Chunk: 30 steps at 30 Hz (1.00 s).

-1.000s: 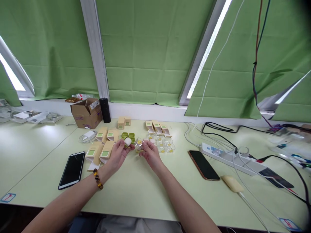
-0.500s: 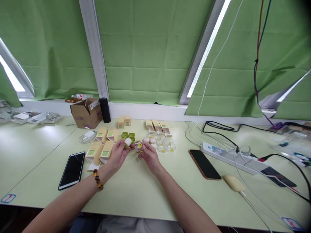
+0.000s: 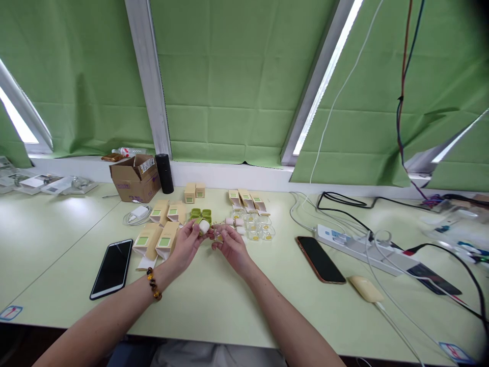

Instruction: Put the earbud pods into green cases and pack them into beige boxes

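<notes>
Left hand [image 3: 186,243] pinching small white rounded cap-like piece [image 3: 204,226] at fingertips, fingers closed round it. Right hand [image 3: 232,244] closed on small clear plastic case with yellow insert [image 3: 218,232], held above pale green tabletop [image 3: 214,295]. Both pieces near touching, mid-air.

Risks, judged:
- fingertip-only grip; white piece may slip, roll among clear cases [image 3: 256,228] behind
- misaligned push may pop case open
- elbow sweep near black phone [image 3: 112,267]

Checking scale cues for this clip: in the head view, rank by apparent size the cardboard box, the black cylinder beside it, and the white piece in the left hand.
1. cardboard box
2. black cylinder
3. white piece, clearly smallest though nearest the camera
</notes>
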Tool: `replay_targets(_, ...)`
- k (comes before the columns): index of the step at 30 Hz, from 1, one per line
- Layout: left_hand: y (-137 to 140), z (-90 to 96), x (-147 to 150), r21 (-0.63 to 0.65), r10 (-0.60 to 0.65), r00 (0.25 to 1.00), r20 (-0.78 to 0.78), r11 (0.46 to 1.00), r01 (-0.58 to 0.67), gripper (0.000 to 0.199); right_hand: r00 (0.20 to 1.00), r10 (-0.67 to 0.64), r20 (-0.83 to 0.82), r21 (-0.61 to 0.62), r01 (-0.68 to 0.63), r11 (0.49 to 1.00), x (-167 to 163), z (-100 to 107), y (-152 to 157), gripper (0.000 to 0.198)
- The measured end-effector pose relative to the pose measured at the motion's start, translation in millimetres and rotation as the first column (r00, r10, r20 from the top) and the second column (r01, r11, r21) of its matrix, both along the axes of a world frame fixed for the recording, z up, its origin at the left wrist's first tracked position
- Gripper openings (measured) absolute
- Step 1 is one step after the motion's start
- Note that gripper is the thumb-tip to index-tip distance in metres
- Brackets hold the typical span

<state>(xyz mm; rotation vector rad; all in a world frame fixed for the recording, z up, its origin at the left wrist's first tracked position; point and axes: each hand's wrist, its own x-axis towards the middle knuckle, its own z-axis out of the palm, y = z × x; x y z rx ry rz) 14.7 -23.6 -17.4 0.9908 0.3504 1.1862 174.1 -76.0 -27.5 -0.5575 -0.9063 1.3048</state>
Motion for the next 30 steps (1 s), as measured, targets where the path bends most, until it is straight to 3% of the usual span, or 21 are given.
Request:
replay_targets(5,-0.2,-0.3,-0.3,0.028,0.004,1.0,-0.015,1.0,-0.004,0.042,0.995,-0.041,-0.089,-0.004,0.041,0.999,4.4,4.5,-0.7,0.031)
replay_targets(10,2.7,-0.9,-1.0,0.022,0.036,0.999,-0.008,0.999,-0.036,0.039,0.982,0.005,-0.188,0.025,0.0,1.0,18.2,14.0,-5.4,0.027)
replay_targets(15,3.7,-1.5,-0.9,0.019,0.053,0.998,-0.019,0.998,-0.053,0.039,0.971,0.029,-0.236,-0.002,-0.03,1.0,23.7,17.9,-8.4,0.041)
replay_targets(21,3.1,-0.3,-0.9,0.039,0.064,0.997,-0.041,0.997,-0.062,0.04,0.948,0.087,-0.306,-0.053,-0.109,0.993,22.2,17.3,-5.3,0.037)
replay_targets(26,3.9,-1.1,-2.0,0.034,0.069,0.996,-0.063,0.997,-0.067,0.045,0.957,0.112,-0.267,-0.081,-0.138,0.987,21.1,15.1,-5.3,0.045)
replay_targets(30,4.5,-1.4,-2.3,0.02,0.079,0.995,-0.065,0.997,-0.078,0.046,0.995,-0.008,-0.098,-0.055,0.002,0.998,17.6,12.3,-5.4,0.048)
